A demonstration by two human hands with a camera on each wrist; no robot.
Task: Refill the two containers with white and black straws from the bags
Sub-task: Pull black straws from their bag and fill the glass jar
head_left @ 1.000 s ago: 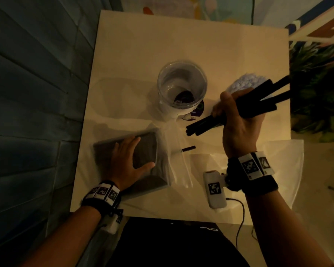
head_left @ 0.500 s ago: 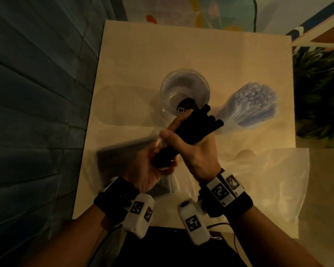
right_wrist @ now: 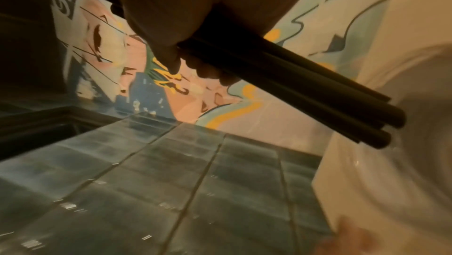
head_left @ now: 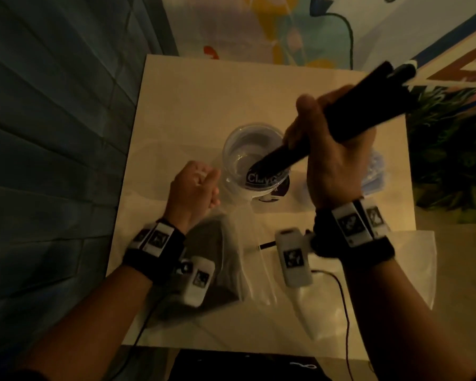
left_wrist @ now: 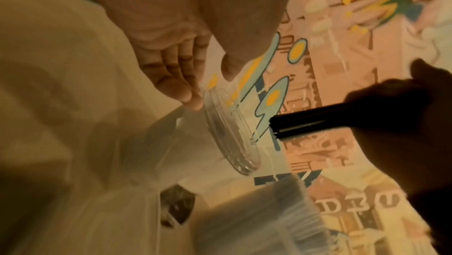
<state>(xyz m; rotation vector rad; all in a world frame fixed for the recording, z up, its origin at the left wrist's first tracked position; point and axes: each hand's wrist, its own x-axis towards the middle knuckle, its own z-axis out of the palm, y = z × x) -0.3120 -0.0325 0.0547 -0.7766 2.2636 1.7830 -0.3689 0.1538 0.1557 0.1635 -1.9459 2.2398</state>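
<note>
**A:** Hands first, from the left: what is the left hand (head_left: 195, 188) doing?

**B:** It holds nothing. Its fingers are nearly straight and lie together, with the fingertips (left_wrist: 193, 102) right at the rim of the clear container (head_left: 254, 158). Whether they actually touch the rim I cannot tell. Below that hand, on the bench (head_left: 204, 100), lies the clear bag (head_left: 226, 259) with the remaining black straws.

**A:** And the right hand (head_left: 333, 158)?

**B:** It is wrapped around a bundle of black straws (head_left: 368, 111), fingers curled under and thumb on top. One loose straw (head_left: 267, 245) lies on the bench near the right wrist, and the white straws (head_left: 375, 174) stand behind the right hand, mostly hidden by it.

**A:** Which relation decides the coming move?

**B:** The bundle's long axis. It slopes from high on the right, beyond the right hand, down and leftward to the container's mouth. The lower tips are at or just over the rim, aimed into the opening. The container stands between the two hands, and the left is the nearer to its wall.

**A:** So, your judgement?

**B:** I'd say the bundle needs tipping more upright before release, or the straws may lever against the far wall. The left hand is placed to steady the container.
</note>
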